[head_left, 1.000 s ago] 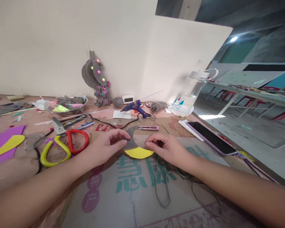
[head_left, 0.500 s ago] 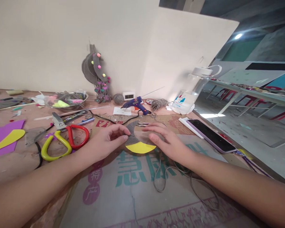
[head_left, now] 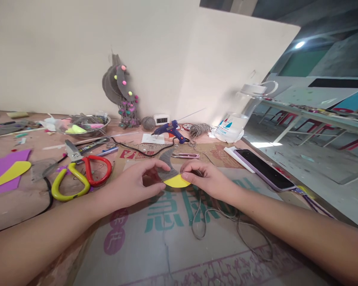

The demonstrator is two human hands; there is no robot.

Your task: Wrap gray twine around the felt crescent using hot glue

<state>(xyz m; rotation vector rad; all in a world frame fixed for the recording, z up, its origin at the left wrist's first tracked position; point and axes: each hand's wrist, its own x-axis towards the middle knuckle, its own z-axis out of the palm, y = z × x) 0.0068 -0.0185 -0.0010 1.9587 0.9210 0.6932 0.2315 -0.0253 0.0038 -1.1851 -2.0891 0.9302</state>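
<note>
The crescent (head_left: 176, 182), grey yarn over its upper part and bare yellow below, is between the two hands, above the printed board (head_left: 137, 254) on the counter (head_left: 2, 214). The left hand (head_left: 143, 176) has its forefinger on the wrapped part and its thumb apart from it, near the lower edge; the right hand (head_left: 207, 178) pinches the yellow end between thumb and forefinger. Loose yarn (head_left: 199, 237) loops out beneath the right hand. The board bears large green Chinese characters, one reading 慧, pale characters in purple circles, and red print near its far edge. The bottle (head_left: 231, 127) shows "LOOK" under a sailboat logo; the small clock's (head_left: 161, 119) digits are too small to read surely. Scissors (head_left: 74, 153) with one red and one yellow handle lie left of the board, a blue glue gun (head_left: 170, 129) beyond it and a phone (head_left: 264, 169) to the right. Behind the counter stands a pale wall (head_left: 155, 51); right of it, the room holds long tables (head_left: 310, 111) and red stools (head_left: 314, 125)
</note>
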